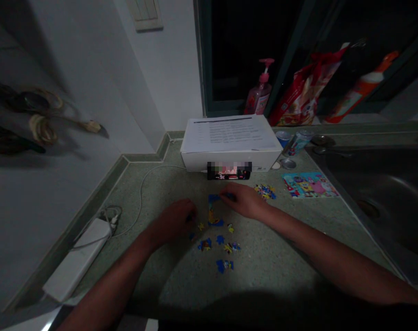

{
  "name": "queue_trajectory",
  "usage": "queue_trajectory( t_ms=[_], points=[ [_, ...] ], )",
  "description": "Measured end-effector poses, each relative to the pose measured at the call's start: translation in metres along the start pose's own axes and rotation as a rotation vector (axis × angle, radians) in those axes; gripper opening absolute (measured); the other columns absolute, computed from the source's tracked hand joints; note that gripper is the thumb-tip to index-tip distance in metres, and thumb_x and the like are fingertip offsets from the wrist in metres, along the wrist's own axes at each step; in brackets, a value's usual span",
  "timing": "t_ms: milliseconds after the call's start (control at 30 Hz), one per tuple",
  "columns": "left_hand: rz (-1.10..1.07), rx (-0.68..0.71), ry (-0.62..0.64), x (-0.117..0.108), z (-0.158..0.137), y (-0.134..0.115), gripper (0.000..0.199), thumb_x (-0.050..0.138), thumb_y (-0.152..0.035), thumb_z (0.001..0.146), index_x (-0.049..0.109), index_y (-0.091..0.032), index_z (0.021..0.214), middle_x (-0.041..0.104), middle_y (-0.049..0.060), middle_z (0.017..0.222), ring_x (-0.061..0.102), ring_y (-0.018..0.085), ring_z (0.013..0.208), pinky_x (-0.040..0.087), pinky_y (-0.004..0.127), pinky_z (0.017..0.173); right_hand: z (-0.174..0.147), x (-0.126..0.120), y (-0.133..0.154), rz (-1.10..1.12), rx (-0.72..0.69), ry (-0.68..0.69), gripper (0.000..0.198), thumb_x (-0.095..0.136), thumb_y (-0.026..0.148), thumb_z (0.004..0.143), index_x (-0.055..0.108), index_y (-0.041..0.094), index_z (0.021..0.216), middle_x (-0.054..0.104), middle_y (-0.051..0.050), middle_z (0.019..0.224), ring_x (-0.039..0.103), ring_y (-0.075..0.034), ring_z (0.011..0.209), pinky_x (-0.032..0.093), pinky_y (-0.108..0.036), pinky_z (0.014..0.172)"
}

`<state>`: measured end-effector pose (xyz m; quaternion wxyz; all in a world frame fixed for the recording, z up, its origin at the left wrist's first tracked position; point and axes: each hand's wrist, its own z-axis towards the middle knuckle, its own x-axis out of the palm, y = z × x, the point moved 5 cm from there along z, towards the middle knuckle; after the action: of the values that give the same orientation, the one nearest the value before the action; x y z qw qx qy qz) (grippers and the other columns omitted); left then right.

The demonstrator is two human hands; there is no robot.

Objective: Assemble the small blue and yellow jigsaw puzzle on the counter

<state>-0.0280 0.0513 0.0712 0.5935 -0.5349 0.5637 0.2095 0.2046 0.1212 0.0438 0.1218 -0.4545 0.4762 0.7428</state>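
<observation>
Blue and yellow jigsaw pieces joined into a partial frame (211, 212) lie on the counter between my hands. My right hand (243, 201) reaches in from the right, its thumb and fingers pinched on a blue puzzle piece (231, 196) at the top edge of the frame. To the left, my left hand (176, 219) hovers low with curled fingers; what they hold, if anything, is too dark to make out. Loose pieces lie nearer me, among them a blue piece (220, 239), a brown-and-blue cluster (205, 244) and a small joined group (225, 265).
A pile of pieces (265, 191) lies right of my right hand, beside a cartoon picture card (310, 185). Behind stand a phone (228, 174) and a white box (229, 158). A power strip (78, 257) with a cable is at left, a sink (384, 184) at right.
</observation>
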Motion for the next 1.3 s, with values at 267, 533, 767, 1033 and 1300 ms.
queue_trajectory(
  t_ms=[267, 533, 767, 1033, 1300],
  points=[
    [-0.285, -0.07, -0.125, -0.009, 0.034, -0.004, 0.02, 0.063, -0.015, 0.099, 0.076, -0.021, 0.112, 0.081, 0.007, 0.105, 0.075, 0.024, 0.092, 0.061, 0.039, 0.089, 0.009, -0.005, -0.046, 0.276, 0.115, -0.155, 0.019, 0.064, 0.037, 0.101, 0.076, 0.024, 0.094, 0.071, -0.002, 0.079, 0.062, -0.02, 0.068, 0.044, -0.032, 0.062],
    [-0.511, -0.034, -0.223, -0.007, 0.097, -0.029, 0.01, 0.072, -0.016, 0.102, 0.078, -0.018, 0.11, 0.083, 0.01, 0.105, 0.076, 0.025, 0.096, 0.06, 0.041, 0.092, 0.013, -0.01, -0.069, 0.337, 0.206, -0.217, 0.024, 0.058, 0.04, 0.098, 0.069, 0.025, 0.082, 0.072, -0.003, 0.079, 0.064, -0.023, 0.075, 0.048, -0.033, 0.068],
    [-0.62, 0.014, -0.215, 0.008, 0.11, -0.028, 0.012, 0.069, -0.012, 0.103, 0.077, -0.017, 0.111, 0.085, 0.011, 0.106, 0.076, 0.024, 0.096, 0.06, 0.04, 0.089, 0.016, -0.008, -0.073, 0.319, 0.231, -0.202, 0.02, 0.059, 0.038, 0.095, 0.067, 0.025, 0.083, 0.071, -0.004, 0.08, 0.063, -0.023, 0.076, 0.048, -0.035, 0.071],
    [-0.769, -0.081, -0.283, 0.013, 0.113, -0.016, 0.008, 0.079, -0.016, 0.095, 0.08, -0.021, 0.102, 0.086, 0.006, 0.103, 0.08, 0.023, 0.097, 0.063, 0.037, 0.092, 0.014, -0.008, -0.072, 0.35, 0.229, -0.213, 0.018, 0.06, 0.038, 0.092, 0.066, 0.025, 0.081, 0.07, -0.004, 0.08, 0.061, -0.023, 0.075, 0.044, -0.035, 0.07],
    [-0.826, -0.138, -0.34, 0.012, 0.115, -0.013, 0.01, 0.081, -0.014, 0.092, 0.079, -0.022, 0.098, 0.086, 0.003, 0.097, 0.081, 0.022, 0.094, 0.063, 0.035, 0.091, 0.008, -0.006, -0.051, 0.429, 0.164, -0.179, 0.021, 0.063, 0.044, 0.096, 0.069, 0.025, 0.09, 0.066, -0.003, 0.079, 0.056, -0.022, 0.071, 0.04, -0.035, 0.065]
  ],
)
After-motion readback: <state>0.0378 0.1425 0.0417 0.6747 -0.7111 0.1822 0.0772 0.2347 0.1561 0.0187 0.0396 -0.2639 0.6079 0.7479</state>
